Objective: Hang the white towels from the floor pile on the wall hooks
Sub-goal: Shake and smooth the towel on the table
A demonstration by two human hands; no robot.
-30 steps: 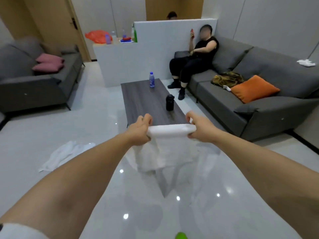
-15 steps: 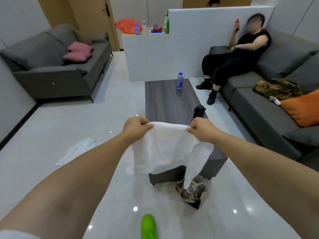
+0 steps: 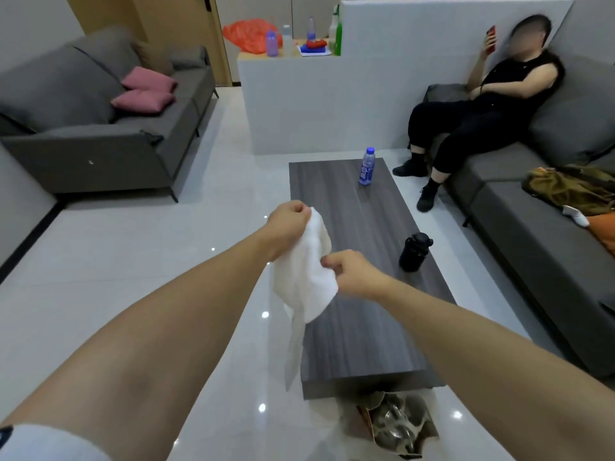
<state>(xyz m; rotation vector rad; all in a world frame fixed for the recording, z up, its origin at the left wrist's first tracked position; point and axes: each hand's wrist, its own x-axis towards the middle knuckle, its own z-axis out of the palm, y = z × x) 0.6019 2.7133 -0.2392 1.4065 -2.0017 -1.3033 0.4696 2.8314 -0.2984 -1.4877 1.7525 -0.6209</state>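
Towel [image 3: 304, 271], soft and limp, droops above the counter [image 3: 359, 294]; left hand [image 3: 289, 218] grips its top, right hand [image 3: 349, 272] pinches its edge.

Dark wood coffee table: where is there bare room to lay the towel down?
The dark wood coffee table is bare between the clear blue-capped bottle at its far end and the black flask by its right edge, and across its near half. Both bottles crowd the right side.

Left hand [image 3: 289, 217]: holds the top of the white towel [image 3: 307, 271].
Right hand [image 3: 353, 273]: pinches the towel lower down.
Towel: hangs down over the near end of the dark table [image 3: 359, 334].
Table: a blue bottle [image 3: 366, 167] and a black bottle [image 3: 414, 252] stand on it.
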